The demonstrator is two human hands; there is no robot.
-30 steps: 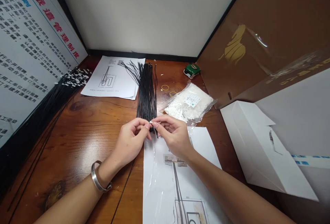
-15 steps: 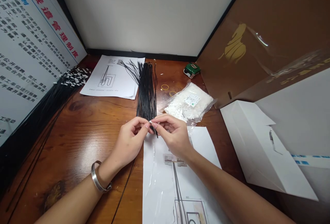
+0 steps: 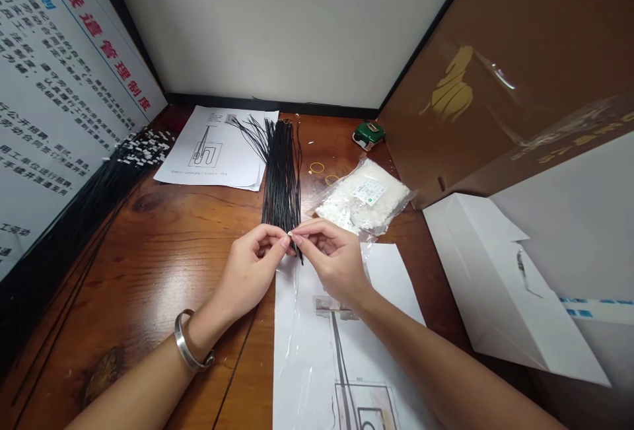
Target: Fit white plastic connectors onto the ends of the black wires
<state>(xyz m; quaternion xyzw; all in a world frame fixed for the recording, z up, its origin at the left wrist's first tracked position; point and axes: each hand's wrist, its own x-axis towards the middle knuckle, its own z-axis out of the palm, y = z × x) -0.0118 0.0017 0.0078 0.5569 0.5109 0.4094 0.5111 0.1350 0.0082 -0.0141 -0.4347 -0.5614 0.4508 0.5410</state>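
My left hand (image 3: 255,265) is closed in a pinch, and a thin black wire (image 3: 236,376) trails from below it toward the near edge. The pinched wire end is mostly covered by the fingers. Fingertip to fingertip with it, my right hand (image 3: 331,258) pinches a tiny white connector housing (image 3: 290,234). Whether the wire is inside the housing is too small to tell. Just beyond both hands lies a bundle of black wires (image 3: 282,176). A clear bag of white connector housings (image 3: 366,195) rests behind my right hand.
A printed drawing sheet (image 3: 307,357) lies under my right forearm, with other sheets (image 3: 228,166) at back left. Black wires with white ends (image 3: 143,149) fill the left side. A green tape measure (image 3: 368,134), yellow rubber bands (image 3: 317,168) and a white box (image 3: 495,271) are also around.
Both hands stay almost where they were, fingertips still together. The trailing wire and the drawing sheet appear shifted very slightly to the left.
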